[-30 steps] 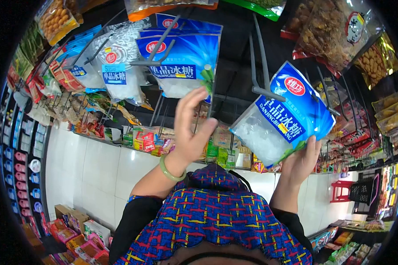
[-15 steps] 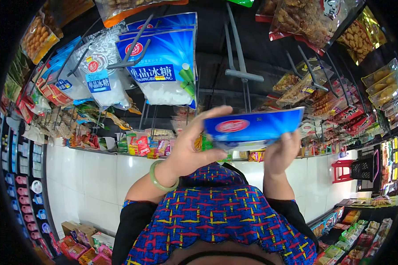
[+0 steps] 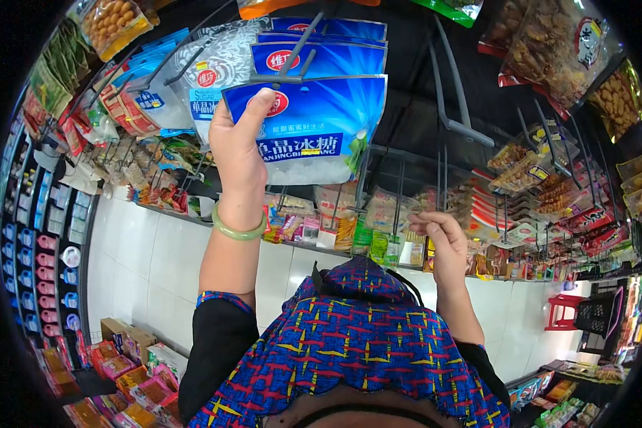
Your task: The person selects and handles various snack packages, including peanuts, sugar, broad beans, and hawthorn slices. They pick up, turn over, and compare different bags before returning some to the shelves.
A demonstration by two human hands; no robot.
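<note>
My left hand [image 3: 241,139], with a green bangle [image 3: 239,227] at the wrist, pinches the top left edge of a blue bag of rock sugar [image 3: 321,118]. The bag's top edge is right at the tip of a metal display hook [image 3: 290,68]. Behind it, more blue bags [image 3: 335,58] of the same kind hang on that hook. Lower right, my right hand [image 3: 442,246] is raised with loosely curled fingers apart and holds nothing.
A bare metal hook [image 3: 460,118] juts out to the right of the sugar bags. Packaged snacks [image 3: 542,36] hang at the upper right. White floor tiles [image 3: 171,257] lie below, and a red stool [image 3: 563,312] stands far right.
My left hand has moved the sugar bag up and left to the hook, its front now facing me. My right hand has let go of the bag.
</note>
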